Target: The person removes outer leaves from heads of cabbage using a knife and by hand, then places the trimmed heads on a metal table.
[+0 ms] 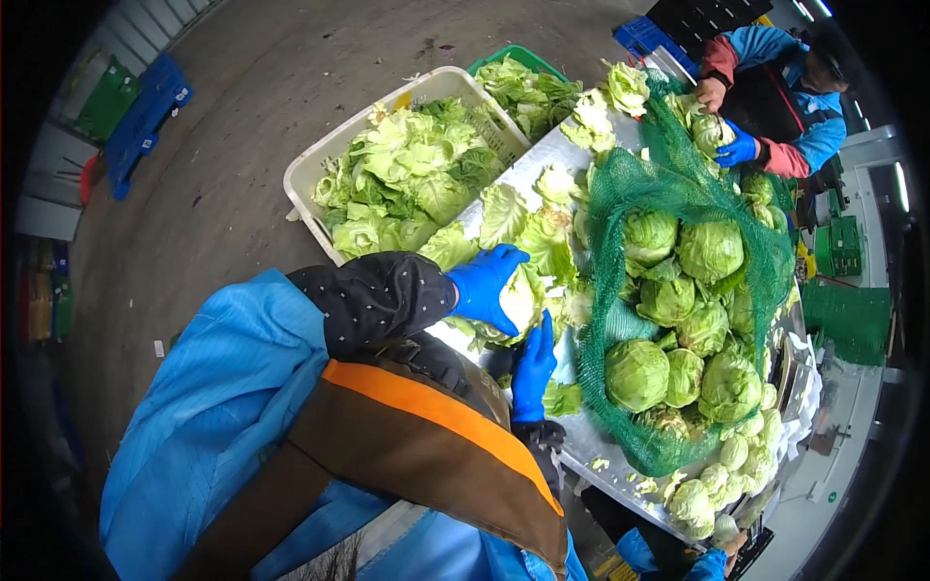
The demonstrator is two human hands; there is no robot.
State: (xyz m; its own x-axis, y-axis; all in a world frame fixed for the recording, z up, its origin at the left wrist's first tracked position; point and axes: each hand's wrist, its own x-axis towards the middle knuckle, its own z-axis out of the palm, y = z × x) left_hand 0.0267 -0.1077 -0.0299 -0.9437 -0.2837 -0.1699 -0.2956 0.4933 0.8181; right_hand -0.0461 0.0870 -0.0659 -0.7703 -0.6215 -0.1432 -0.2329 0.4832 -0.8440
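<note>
My left hand [488, 288], in a blue glove, is closed around the upper side of a pale cabbage head [517, 301] at the near edge of the metal table [534, 161]. Beside that cabbage, on its lower right, my right hand [534, 370] in a blue glove has its fingers extended; whether they touch it cannot be told. Loose cabbage leaves [546, 236] lie just beyond my hands. Right of them, a green mesh bag [599, 363] lies spread open, with several green cabbages [637, 375] inside.
A white plastic crate [305, 174] full of leaves stands at the table's left, with a green crate [527, 57] behind it. A co-worker [792, 94] handles a cabbage at the far end. Trimmed cabbages [690, 505] lie at the right edge, near another person's hand [735, 543].
</note>
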